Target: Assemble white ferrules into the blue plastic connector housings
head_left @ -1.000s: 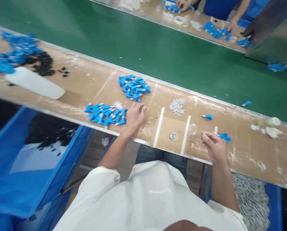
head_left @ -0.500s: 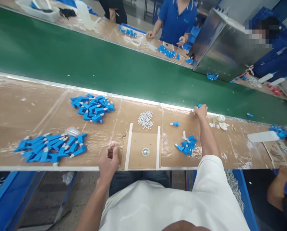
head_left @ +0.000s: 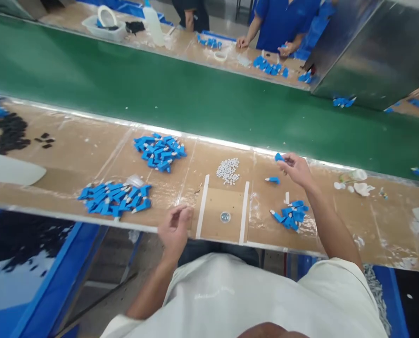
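My right hand [head_left: 296,170] is raised near the belt-side edge of the bench, its fingers pinched on a small blue plastic piece [head_left: 278,157]. Just below it lies a single blue piece with a white tip [head_left: 273,180]. Closer to me sits a small pile of blue pieces [head_left: 291,215]. My left hand [head_left: 176,227] rests at the front edge with fingers curled and thumb against them; whatever it may hold is hidden. Right of it is a cardboard work area [head_left: 216,202] between white tape strips, with a small round clear disc [head_left: 225,217] on it. Small grey-white parts [head_left: 228,171] lie beyond.
Two larger heaps of blue pieces, one nearer [head_left: 114,198] and one farther [head_left: 160,151], lie to the left. A green conveyor belt [head_left: 195,103] runs behind the bench. Black pieces [head_left: 10,134] lie far left. A co-worker in blue [head_left: 279,23] stands across the belt.
My view has swung left, so the bench things appear farther right. My right hand has come left from the belt edge with the blue piece, now plainly visible. My left hand stays curled.
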Available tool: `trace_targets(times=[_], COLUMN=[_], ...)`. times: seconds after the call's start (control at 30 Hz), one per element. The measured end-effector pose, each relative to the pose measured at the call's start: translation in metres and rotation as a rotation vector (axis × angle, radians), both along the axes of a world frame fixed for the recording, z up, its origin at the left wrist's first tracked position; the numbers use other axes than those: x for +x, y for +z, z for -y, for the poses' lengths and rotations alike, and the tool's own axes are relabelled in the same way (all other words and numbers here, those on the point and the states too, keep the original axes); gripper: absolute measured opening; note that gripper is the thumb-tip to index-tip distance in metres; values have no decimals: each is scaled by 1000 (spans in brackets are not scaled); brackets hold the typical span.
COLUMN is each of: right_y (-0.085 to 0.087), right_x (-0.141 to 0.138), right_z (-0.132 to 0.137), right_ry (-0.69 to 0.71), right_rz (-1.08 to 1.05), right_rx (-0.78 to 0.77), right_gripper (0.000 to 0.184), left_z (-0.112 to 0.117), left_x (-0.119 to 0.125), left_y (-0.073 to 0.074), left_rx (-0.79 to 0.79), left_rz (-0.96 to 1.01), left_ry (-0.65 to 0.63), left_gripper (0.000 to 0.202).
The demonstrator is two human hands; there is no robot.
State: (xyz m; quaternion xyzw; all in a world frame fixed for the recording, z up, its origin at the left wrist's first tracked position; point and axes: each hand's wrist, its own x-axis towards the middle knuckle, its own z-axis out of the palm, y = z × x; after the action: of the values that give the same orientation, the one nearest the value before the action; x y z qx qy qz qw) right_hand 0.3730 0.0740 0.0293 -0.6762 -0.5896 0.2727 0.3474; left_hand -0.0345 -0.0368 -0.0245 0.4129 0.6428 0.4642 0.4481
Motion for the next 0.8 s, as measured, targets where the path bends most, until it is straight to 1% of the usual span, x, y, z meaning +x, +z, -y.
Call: trace_targets(times=[0.03,0.07,0.1,0.13,0.17,0.2,0.23,0.27,0.33,0.37,0.4,0.47,0.5,0.57,0.6,0.63,0.7,0.73,0.8], right_y=[4,9,15,21,25,29,31,32,31,29,26,15,7,-14,-26,-38,-59,-66,-76], right_x=[-25,-50,-75,-98,-118,-135,-148,-157,-166,-166,-165,-159,-157,-156,-157,-160,-168,-172,-180], right_z=[19,40,60,79,95,109,120,129,140,143,144,145,144,142,141,139,135,134,130], right_ry=[141,272,412,539,632,689,723,736,711,673,616,431,313,93,13,-36,-79,-86,-104], right_rz=[-77,-115,-127,-128,-131,-119,-104,-96,-101,-118,-142,-190,-209,-255,-285,-320,-382,-397,-394], right_rx=[-16,-18,-23,-31,-24,-9,7,23,32,19,-4,-59,-79,-101,-110,-122,-143,-146,-134], right_gripper=[40,36,31,26,23,21,21,20,20,24,32,51,54,45,41,40,42,43,44], left_z=[-1,-2,-4,-4,-4,-3,-1,2,8,11,13,14,14,11,9,7,4,3,2], left_x=[7,15,24,32,40,46,50,52,51,48,43,32,26,15,11,7,1,0,-2], left_y=[11,21,28,33,36,37,36,35,31,29,27,25,23,19,16,13,7,5,1], left_rx=[13,-10,-71,-166,-265,-350,-415,-453,-484,-498,-514,-538,-536,-506,-485,-466,-450,-456,-491], left_rz=[95,238,406,563,685,766,809,826,833,837,846,878,896,932,948,962,988,1001,1019], left_ry=[-49,-173,-327,-493,-644,-756,-826,-852,-824,-797,-772,-707,-656,-520,-447,-381,-289,-264,-238], left_gripper=[36,41,48,56,62,64,64,61,53,50,47,44,43,40,37,34,28,25,21])
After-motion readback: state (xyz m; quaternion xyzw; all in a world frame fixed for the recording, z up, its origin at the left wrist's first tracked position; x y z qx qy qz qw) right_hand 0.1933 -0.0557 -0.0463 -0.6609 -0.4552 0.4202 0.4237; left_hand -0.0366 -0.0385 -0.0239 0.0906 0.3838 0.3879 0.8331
